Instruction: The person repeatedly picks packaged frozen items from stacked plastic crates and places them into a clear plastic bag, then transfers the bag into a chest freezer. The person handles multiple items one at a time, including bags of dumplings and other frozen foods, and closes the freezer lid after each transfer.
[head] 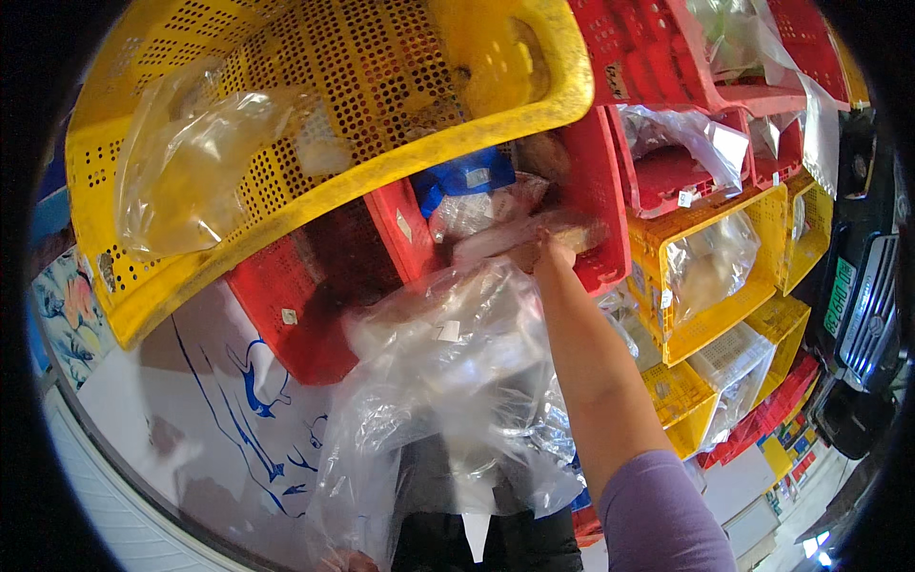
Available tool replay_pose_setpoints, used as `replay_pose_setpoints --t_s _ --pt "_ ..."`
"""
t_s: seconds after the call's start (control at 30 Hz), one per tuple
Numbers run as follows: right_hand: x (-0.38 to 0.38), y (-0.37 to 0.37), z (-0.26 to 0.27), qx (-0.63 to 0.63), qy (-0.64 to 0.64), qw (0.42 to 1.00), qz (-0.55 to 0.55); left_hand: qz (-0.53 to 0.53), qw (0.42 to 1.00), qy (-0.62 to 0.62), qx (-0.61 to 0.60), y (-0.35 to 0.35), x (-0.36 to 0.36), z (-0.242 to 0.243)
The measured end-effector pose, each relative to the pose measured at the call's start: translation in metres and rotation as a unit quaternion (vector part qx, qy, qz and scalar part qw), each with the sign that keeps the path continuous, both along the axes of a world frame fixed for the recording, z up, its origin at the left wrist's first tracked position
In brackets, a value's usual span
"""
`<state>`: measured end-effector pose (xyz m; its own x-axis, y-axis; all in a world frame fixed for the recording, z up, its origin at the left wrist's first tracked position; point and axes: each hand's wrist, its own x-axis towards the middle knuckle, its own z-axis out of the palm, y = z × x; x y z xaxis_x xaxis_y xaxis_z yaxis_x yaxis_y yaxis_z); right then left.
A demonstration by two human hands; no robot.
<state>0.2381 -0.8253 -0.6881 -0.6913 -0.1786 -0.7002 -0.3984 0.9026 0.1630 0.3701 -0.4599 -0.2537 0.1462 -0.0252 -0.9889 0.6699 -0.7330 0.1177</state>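
Note:
A large clear plastic bag (457, 386) bearing a small white label spreads in front of my body. At the bottom edge, only part of my left hand (350, 560) shows, at the bag's lower left edge and seemingly gripping it. My right hand (552, 252) reaches into a red plastic crate (607, 193), its fingers partly hidden. It appears closed around a blurred clear plastic packet (493, 239). Just beyond lie a blue item (468, 175) with a pale tag and another clear-wrapped packet (486, 211) in the same crate.
A yellow perforated crate (343, 171) overhangs from above with a clear bag (207, 157) inside. Another red crate (300, 314) stands at left. Stacked red crates (672, 189) and yellow crates (722, 272) line the right. Farther right is a dark vehicle (868, 307).

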Motion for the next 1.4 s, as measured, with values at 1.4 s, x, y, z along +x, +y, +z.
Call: replay_pose_setpoints --t_s 1.4 --pt "-0.103 0.234 0.229 -0.016 -0.418 0.906 0.065 -0.02 0.95 0.236 -0.205 0.05 -0.003 0.04"
